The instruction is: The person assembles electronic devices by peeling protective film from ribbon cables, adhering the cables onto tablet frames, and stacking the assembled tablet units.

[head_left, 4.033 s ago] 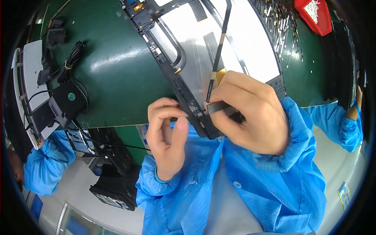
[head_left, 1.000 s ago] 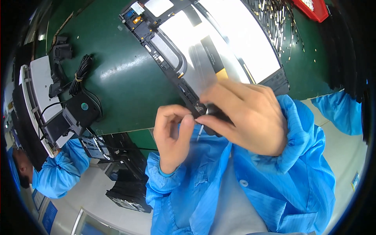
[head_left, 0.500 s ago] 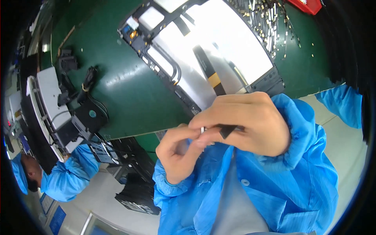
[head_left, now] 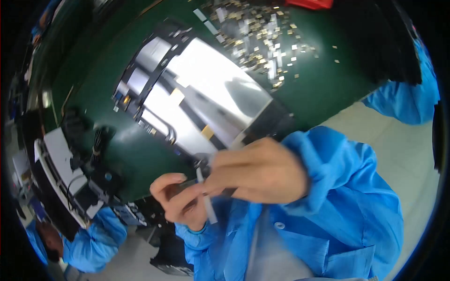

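A thin, pale narrow strip (head_left: 209, 209) hangs at a slant between my hands, its upper part among the fingertips. My right hand (head_left: 260, 172) is closed, thumb and fingers pinching the strip; motion smears it. My left hand (head_left: 180, 201) is curled beside it, a fingertip pressed to the strip and another finger raised a little apart. Just beyond my fingers lies a large flat panel (head_left: 157, 98), silvery and shiny, with a black frame, a dark band with yellow patches and small parts along its left edge.
Many small pale and yellowish pieces (head_left: 255, 37) are scattered on the green table (head_left: 323, 93). A red tray (head_left: 310, 3) stands at the far edge. Black cables and a boxy black device (head_left: 104, 180) lie left. Blue-sleeved co-workers sit at left (head_left: 93, 243) and right (head_left: 398, 100).
Both hands have shifted left and slightly down in the picture, and a longer pale strip now shows between them. The whole view has swung, so the panel appears further left.
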The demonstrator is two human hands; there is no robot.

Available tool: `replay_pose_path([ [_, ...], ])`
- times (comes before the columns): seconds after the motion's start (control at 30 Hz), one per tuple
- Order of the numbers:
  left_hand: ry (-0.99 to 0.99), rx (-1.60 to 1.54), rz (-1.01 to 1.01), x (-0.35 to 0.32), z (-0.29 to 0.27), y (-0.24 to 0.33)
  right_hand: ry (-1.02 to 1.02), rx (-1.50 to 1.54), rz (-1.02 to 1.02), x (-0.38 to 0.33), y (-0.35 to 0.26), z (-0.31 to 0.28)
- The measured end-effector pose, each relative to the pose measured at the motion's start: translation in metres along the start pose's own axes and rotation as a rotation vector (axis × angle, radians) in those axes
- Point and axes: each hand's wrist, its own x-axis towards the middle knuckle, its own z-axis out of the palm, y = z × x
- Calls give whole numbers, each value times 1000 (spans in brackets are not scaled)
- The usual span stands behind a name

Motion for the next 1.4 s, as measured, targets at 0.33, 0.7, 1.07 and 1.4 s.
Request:
replay_pose_path([
  [0.33, -169, -224, -177, -7, -4, 13, -19, 97, 172, 10, -1, -1],
  [0.7, 74, -232, -306, -18, 5, 17, -69, 83, 85, 9, 1, 2],
  [1.07, 51, 45, 51, -13, -3, 3, -18, 47, -317, 10, 1, -2],
  [1.4, -13, -18, 91, 5, -4, -13, 716, -280, -103, 34, 53, -211],
])
